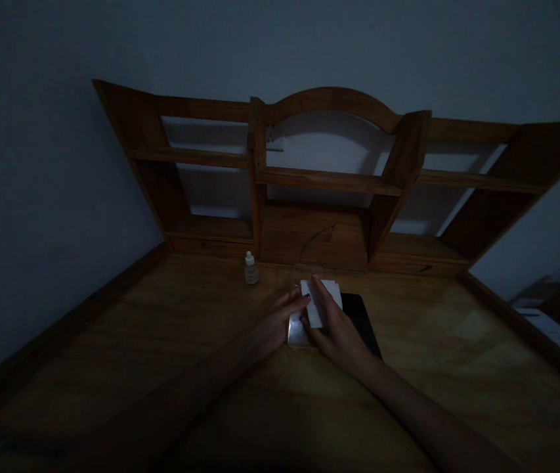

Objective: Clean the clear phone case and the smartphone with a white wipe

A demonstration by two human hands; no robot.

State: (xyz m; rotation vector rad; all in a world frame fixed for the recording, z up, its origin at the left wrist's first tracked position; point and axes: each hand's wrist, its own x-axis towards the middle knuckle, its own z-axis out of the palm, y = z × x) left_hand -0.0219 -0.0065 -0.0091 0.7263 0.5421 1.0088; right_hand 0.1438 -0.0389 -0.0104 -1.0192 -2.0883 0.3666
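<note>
In dim light, my right hand [336,332] is closed round a white folded tissue or cloth [326,309], with its fingers over the top face. Under it lies a shiny, pale rectangular sheet or case [299,335], possibly clear plastic; I cannot make out its kind. My left hand [282,318] grips that shiny piece along its left side, and its fingertips reach the white pad. A black flat rectangular object [361,315] lies partly behind my right hand. Beyond the hands stands a small bottle with a white dropper cap [251,269].
The wooden desk [161,328] has a wooden shelf unit [329,177] along its back edge. A thin dark cable or strip [316,232] curves up behind my hands. On the wall is a power socket [274,140]. White items [558,332] lie beyond the desk's right edge.
</note>
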